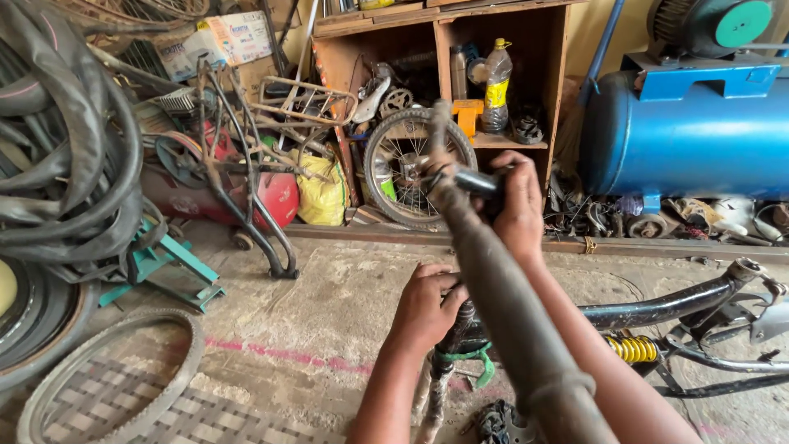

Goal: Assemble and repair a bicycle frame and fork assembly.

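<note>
A long, grimy metal tube [509, 321] is seen rising from the bottom edge toward the middle of the view. Low beside it, the left hand [425, 306] is wrapped around the top of a black bicycle frame [657, 311], fingers curled closed on it, just above a green strap [477, 360]. Higher up, the right hand [516, 201] is closed around the tube's black upper end [477, 181]. A yellow coil spring [631, 349] is fitted on the frame to the right. On the concrete floor at left a bare tyre [107, 362] is laid. Farther back, a spoked wheel [408, 164] is leaned against a wooden shelf [493, 74], beside a blue tank [690, 136].
</note>
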